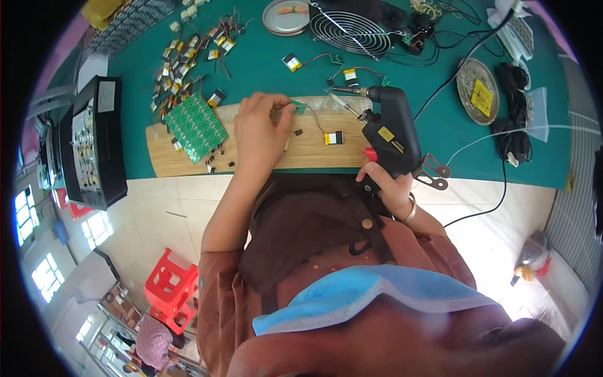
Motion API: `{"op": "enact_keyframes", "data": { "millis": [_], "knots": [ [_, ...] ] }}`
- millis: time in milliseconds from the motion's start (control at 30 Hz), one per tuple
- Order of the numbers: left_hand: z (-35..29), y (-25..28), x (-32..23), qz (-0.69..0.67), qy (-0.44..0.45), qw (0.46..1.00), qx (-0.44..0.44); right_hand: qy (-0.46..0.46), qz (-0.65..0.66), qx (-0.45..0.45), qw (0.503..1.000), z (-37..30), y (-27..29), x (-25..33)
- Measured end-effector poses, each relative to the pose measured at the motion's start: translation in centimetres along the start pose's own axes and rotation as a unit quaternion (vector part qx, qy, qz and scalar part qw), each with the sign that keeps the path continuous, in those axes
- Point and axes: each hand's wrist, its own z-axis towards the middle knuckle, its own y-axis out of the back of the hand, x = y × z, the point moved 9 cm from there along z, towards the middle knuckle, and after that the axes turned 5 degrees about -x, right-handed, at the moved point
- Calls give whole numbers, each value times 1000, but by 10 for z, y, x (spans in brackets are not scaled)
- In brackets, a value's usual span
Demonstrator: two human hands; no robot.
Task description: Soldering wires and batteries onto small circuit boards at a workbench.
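Observation:
My left hand [262,129] is above the wooden board [226,113], thumb and forefinger closed on the edge of a small green circuit board [299,107]. A wire runs from that circuit board down to a small silver battery with yellow tape [334,137] lying on the wood. In my right hand [389,188] is a black soldering gun [396,119] with a red trigger, its fingers wrapped round the handle. The gun's metal tip points left, a little to the right of the circuit board. A green panel of several circuit boards [196,128] lies left of my left hand.
Many small batteries with wires [179,69] are heaped at the left on the green mat [264,69]. Two wired batteries lie beyond the board. A fan with a wire guard [352,31] is at the back, a round metal dish [477,91] at the right, and a black case [97,144] far left.

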Motion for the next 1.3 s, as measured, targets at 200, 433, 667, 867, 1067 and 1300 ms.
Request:
{"op": "enact_keyframes", "data": {
  "millis": [200,433,667,867,1067,1300],
  "knots": [
    [-2,-11,5,-86,56,993,56,58,133,-71,987,14,6,20],
    [-7,30,1,-164,29,986,-3,37,156,-75,984,28,3,13],
    [21,109,27,-208,-4,974,-89,72,147,-59,985,28,12,10],
    [71,253,113,-160,-10,952,-260,87,123,-47,987,24,2,16],
    [121,419,258,27,60,936,-345,102,93,-43,989,26,-2,14],
    [137,489,462,80,114,909,-393,96,91,-60,989,25,-1,12]
  ]
}}
